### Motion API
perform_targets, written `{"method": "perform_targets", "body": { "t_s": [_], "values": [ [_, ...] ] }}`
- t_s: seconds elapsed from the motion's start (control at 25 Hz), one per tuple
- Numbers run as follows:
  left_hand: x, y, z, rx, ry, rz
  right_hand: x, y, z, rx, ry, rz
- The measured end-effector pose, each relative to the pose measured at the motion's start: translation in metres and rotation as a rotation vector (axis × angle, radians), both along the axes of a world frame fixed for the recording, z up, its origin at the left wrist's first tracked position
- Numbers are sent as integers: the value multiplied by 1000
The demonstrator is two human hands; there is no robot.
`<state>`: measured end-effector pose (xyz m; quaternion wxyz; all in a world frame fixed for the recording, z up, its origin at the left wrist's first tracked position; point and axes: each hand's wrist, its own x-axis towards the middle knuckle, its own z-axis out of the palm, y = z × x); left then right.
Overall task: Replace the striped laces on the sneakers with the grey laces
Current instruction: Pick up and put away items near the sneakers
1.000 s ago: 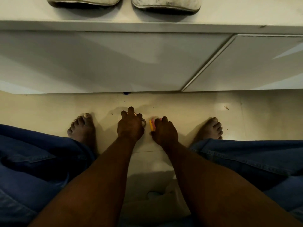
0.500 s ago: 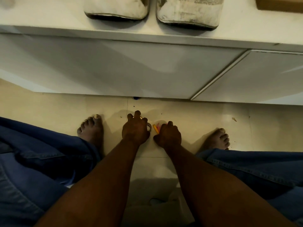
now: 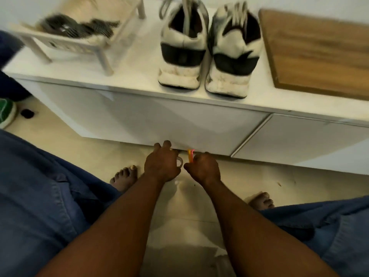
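Observation:
Two white and black sneakers, left (image 3: 182, 47) and right (image 3: 233, 50), stand heels toward me on the white cabinet top (image 3: 135, 76), with pale laces hanging loose from them. Dark striped laces (image 3: 79, 27) lie in a white basket (image 3: 65, 45) to their left. Below the cabinet front, my left hand (image 3: 161, 162) is curled round a pale grey loop (image 3: 179, 161) that looks like a lace. Close beside it, my right hand (image 3: 202, 168) pinches a small orange and pink item (image 3: 190, 155). Most of both held things is hidden by my fingers.
A wooden board (image 3: 319, 50) lies on the cabinet to the right of the sneakers. White cabinet doors (image 3: 159, 120) face me. My bare feet (image 3: 124, 175) rest on the tiled floor and my blue denim knees flank my arms. A green shoe (image 3: 7, 112) sits at far left.
My view has tilted up, bringing the sneakers, basket and board fully into sight. Both hands have lifted from the floor toward the cabinet front, still holding the same things.

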<state>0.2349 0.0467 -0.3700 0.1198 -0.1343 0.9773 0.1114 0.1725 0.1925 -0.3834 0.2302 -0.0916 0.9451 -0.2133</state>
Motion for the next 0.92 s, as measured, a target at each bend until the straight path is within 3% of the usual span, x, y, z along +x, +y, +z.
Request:
{"method": "perform_targets", "body": {
  "t_s": [0.24,0.6,0.76,0.92],
  "values": [
    [13,-45,97,-101,45,-159,4,-23,81,-294,63,107],
    [41,-112,284,-225,253,-209,22,-79,244,-712,94,242],
    [29,-154,334,-225,398,-102,10,-117,296,-847,36,185],
    [-17,-199,351,-140,550,97,-28,-162,330,-742,148,177]
  ]
}}
